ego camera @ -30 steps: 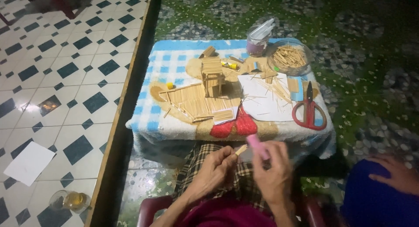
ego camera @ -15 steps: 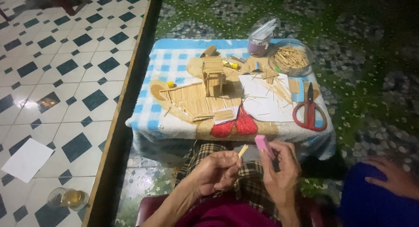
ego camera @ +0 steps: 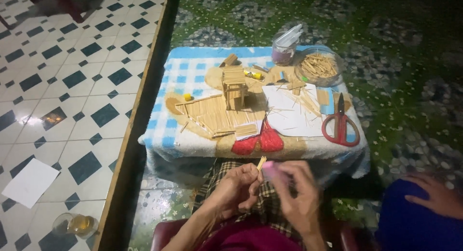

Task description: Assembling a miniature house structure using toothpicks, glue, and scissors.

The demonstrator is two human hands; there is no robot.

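A small table [ego camera: 169,142] with a blue checked towel on top.
On it lie a little stick house [ego camera: 235,87], white paper [ego camera: 289,111], red scissors [ego camera: 341,123], a bowl of sticks [ego camera: 318,67] and a plastic jar [ego camera: 283,48].

The left hand [ego camera: 236,190] pinches a thin wooden stick [ego camera: 261,163]; the right hand [ego camera: 296,195] grips a pink tube [ego camera: 268,170] just beside it.

home floor | checkered tiles [ego camera: 72,77] | towel-covered craft table [ego camera: 193,145]
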